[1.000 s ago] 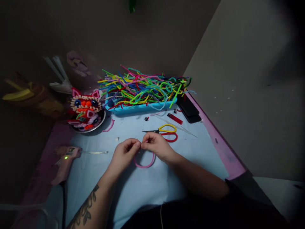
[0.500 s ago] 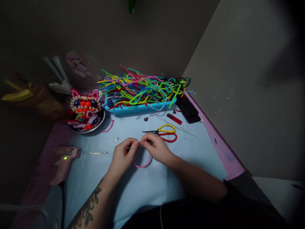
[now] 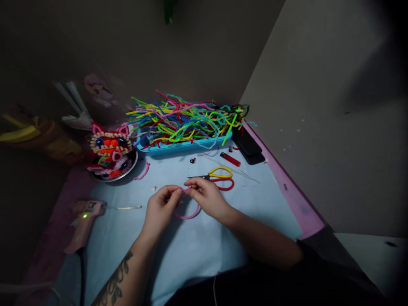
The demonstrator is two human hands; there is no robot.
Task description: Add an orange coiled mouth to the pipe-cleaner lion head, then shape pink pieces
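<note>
A pink pipe cleaner (image 3: 188, 217) is bent into a loop that hangs below my two hands. My left hand (image 3: 162, 208) pinches it at the upper left, thumb against forefinger. Close beside, my right hand (image 3: 205, 196) pinches the same pipe cleaner, and a short pink stretch shows between the fingertips. Just behind my right hand lie scissors (image 3: 220, 171) with one yellow and one red handle; part of them is hidden by the hand.
A blue tray (image 3: 178, 148) heaped with coloured pipe cleaners stands at the back. A bowl (image 3: 134, 163) holds fuzzy animal figures. On the left lies a pink glue gun (image 3: 83, 227) with a green light. A red lighter (image 3: 230, 159), tweezers (image 3: 242, 173) and a black phone (image 3: 249, 146) are at right.
My fingertips have drawn slightly apart, so more of the pink pipe cleaner shows between them. The whole view has shifted a little, with things appearing slightly further left.
</note>
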